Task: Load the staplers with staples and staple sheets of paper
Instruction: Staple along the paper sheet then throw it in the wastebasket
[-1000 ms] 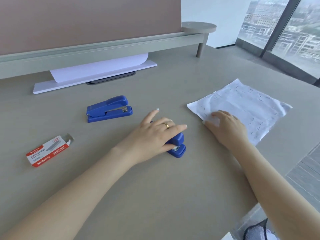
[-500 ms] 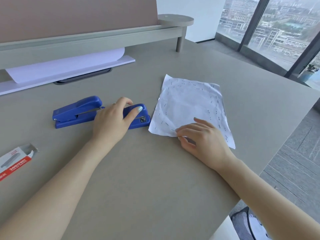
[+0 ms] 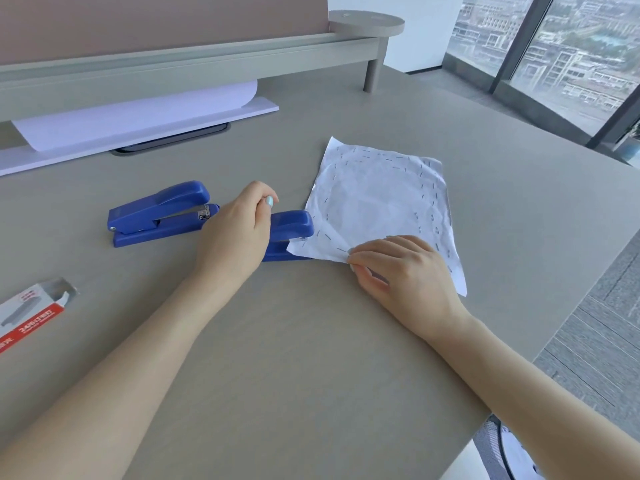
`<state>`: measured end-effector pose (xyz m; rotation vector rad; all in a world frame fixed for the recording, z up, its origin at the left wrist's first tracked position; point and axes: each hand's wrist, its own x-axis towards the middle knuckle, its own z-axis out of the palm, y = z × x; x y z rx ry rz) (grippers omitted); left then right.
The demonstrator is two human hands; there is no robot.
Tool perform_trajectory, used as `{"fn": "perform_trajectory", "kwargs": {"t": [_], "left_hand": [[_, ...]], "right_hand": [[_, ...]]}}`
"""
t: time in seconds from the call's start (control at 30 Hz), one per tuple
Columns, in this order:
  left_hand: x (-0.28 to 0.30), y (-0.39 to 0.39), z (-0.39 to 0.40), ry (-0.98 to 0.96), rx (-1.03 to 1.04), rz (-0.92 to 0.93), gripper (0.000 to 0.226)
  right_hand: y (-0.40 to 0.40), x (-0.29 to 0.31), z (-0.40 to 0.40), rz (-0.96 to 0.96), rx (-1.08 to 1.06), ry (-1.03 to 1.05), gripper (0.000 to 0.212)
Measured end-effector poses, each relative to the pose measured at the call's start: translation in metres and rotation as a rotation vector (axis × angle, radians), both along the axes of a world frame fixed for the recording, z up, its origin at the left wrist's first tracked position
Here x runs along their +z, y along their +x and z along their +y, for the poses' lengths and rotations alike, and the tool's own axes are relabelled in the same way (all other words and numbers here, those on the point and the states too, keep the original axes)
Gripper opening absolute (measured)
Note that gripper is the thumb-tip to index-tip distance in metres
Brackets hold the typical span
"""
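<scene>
Resting over the rear of a blue stapler [image 3: 290, 226], the left hand [image 3: 235, 233] curls loosely on its top, fingers drawn together — whether it truly grips cannot be told. Beside it the right hand [image 3: 405, 271] pinches the near edge of a creased sheet [image 3: 377, 202], thumb and fingertips closed on the paper, and feeds the near-left corner into the stapler's mouth. Rows of staples already dot the sheet. A second stapler [image 3: 161, 213] lies shut just to the left, a red staple box [image 3: 31, 315] at the table [image 3: 311, 358] edge. Stapling, by the look of it, is the step in hand — next calls for a firm downward press on the stapler top while the right hand keeps the sheet steady.
</scene>
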<state>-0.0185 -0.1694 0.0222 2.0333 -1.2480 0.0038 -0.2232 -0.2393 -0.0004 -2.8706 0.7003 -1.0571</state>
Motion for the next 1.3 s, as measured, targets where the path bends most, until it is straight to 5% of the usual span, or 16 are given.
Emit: {"fn": "perform_trajectory", "kwargs": {"t": [0.53,0.77,0.87,1.03,1.3], "left_hand": [[-0.001,-0.008,0.001,0.032,-0.033,-0.048,0.034],[-0.001,-0.006,0.001,0.074,-0.054,-0.089,0.04],[-0.001,-0.004,0.001,0.088,-0.06,-0.185,0.041],[-0.008,0.003,0.0,0.065,-0.025,-0.385,0.04],[-0.012,0.005,-0.004,0.166,-0.064,-0.376,0.048]], "right_hand": [[0.003,0.0,-0.001,-0.014,0.015,0.009,0.016],[0.042,0.049,0.001,-0.437,-0.122,0.787,0.028],[0.084,0.06,-0.016,-0.293,-0.084,0.918,0.033],[0.12,0.042,-0.032,0.271,-0.178,0.789,0.043],[0.116,0.029,-0.03,0.195,-0.186,0.5,0.048]]}}
